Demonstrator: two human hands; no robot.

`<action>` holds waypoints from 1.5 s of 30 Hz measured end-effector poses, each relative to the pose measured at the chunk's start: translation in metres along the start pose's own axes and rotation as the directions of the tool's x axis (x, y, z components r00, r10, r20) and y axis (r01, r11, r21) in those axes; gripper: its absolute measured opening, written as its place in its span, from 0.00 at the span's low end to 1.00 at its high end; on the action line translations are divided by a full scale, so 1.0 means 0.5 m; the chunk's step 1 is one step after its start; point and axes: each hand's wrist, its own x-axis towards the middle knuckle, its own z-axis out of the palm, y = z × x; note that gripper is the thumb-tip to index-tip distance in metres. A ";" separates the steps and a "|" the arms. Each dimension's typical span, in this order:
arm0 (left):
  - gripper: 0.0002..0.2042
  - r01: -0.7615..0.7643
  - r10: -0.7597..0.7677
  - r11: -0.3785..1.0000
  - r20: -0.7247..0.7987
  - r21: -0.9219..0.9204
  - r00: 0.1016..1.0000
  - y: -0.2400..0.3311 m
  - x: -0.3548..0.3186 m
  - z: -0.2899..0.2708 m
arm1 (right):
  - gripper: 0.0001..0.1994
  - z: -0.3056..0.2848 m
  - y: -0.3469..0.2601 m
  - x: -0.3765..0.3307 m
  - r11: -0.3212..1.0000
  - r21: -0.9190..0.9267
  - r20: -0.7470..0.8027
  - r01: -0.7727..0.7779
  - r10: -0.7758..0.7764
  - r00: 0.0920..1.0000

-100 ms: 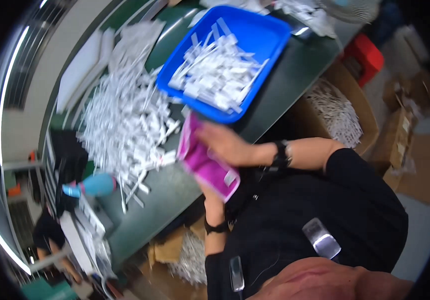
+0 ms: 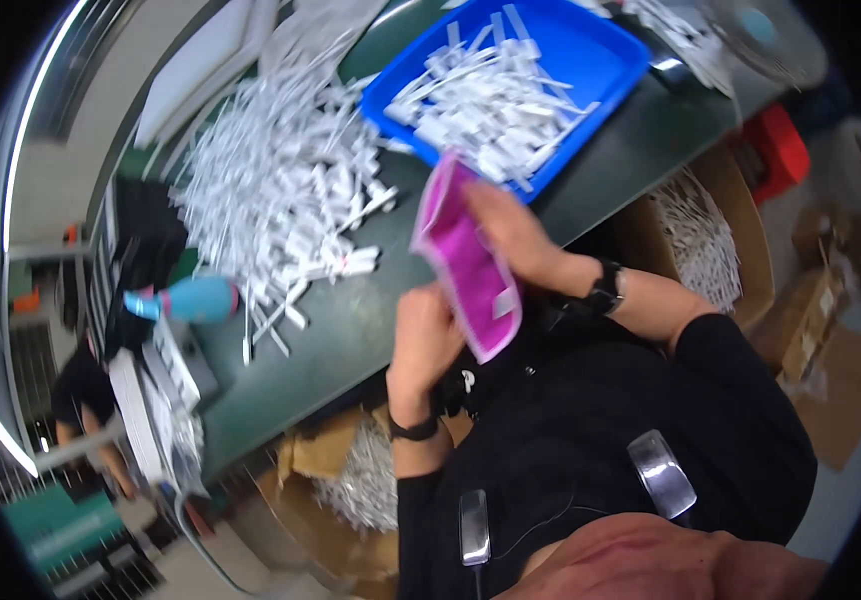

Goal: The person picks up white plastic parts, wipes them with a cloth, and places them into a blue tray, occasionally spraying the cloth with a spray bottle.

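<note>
Between my two hands is a bright pink cloth (image 2: pixel 470 262) with a paler trim and a small white tag, held above the table's near edge. My left hand (image 2: pixel 422 338) is closed at its lower left side, the fingers partly hidden behind it. My right hand (image 2: pixel 515 232) grips the upper right side, thumb and fingertips partly covered and a little blurred. Beyond the cloth stands a blue tray (image 2: pixel 602 110) with a heap of white strip-like pieces (image 2: pixel 495 100) inside. A bigger loose pile of similar white pieces (image 2: pixel 285 190) lies on the table to the left.
The dark green table (image 2: pixel 325 335) slants across the view. A light blue bottle-shaped object (image 2: pixel 195 300) lies near its left end. Cardboard boxes with white pieces stand below right (image 2: pixel 750 250) and below left (image 2: pixel 295 455). A red stool (image 2: pixel 778 150) and a fan (image 2: pixel 775 40) are at far right.
The view has shifted, so the table and tray sit higher and farther right. My left hand, earlier mostly hidden behind the cloth, now shows at its left side.
</note>
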 end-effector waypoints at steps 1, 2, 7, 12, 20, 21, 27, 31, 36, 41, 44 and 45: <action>0.09 0.252 -0.244 0.945 0.064 -0.209 0.968 0.005 0.001 -0.030 | 0.17 -0.023 -0.034 0.026 0.854 0.404 0.155 -0.328 0.290 0.945; 0.08 0.466 -0.436 0.788 0.169 -0.402 0.884 0.011 0.012 -0.044 | 0.16 -0.050 -0.055 0.048 0.468 0.634 0.408 -0.616 0.474 0.780; 0.09 0.266 -0.410 0.687 -0.059 -0.676 0.910 0.017 0.060 -0.037 | 0.16 -0.055 -0.093 0.043 0.525 0.475 0.724 -0.706 0.222 0.653; 0.12 0.286 -0.578 0.528 -0.091 -0.799 0.811 0.015 0.059 -0.023 | 0.16 -0.060 -0.111 0.014 0.327 0.376 0.863 -0.867 0.217 0.456; 0.15 0.149 -0.601 0.397 -0.134 -0.905 0.788 0.028 0.102 0.017 | 0.17 -0.114 -0.091 0.002 0.014 0.512 0.817 -0.859 0.302 0.492; 0.15 0.137 -0.585 0.380 -0.123 -0.915 0.801 0.031 0.110 0.025 | 0.17 -0.123 -0.085 -0.001 0.017 0.508 0.819 -0.861 0.299 0.490; 0.17 0.056 -0.584 0.335 -0.160 -0.941 0.796 -0.024 0.181 0.028 | 0.17 -0.181 -0.022 -0.069 -0.179 0.502 0.838 -0.846 0.343 0.424; 0.17 0.280 -0.509 0.535 -0.040 -0.797 0.860 -0.032 0.213 0.051 | 0.15 -0.169 -0.025 -0.089 -0.200 0.550 0.760 -0.811 0.522 0.387; 0.16 0.534 -0.390 0.766 -0.400 0.358 0.829 -0.160 0.199 -0.063 | 0.14 -0.169 -0.022 -0.074 -0.211 0.559 0.797 -0.802 0.405 0.449; 0.16 0.528 -0.415 0.664 -0.327 0.529 0.849 -0.249 0.211 -0.084 | 0.14 -0.130 -0.037 -0.051 -0.099 0.489 0.808 -0.867 0.427 0.407; 0.16 0.505 -0.413 0.721 -0.290 0.474 0.863 -0.253 0.207 -0.104 | 0.15 -0.124 -0.058 -0.029 -0.082 0.473 0.822 -0.877 0.400 0.406; 0.16 0.505 -0.362 0.781 -0.392 0.367 0.846 -0.252 0.189 -0.109 | 0.15 -0.121 -0.057 -0.026 -0.080 0.476 0.821 -0.876 0.397 0.410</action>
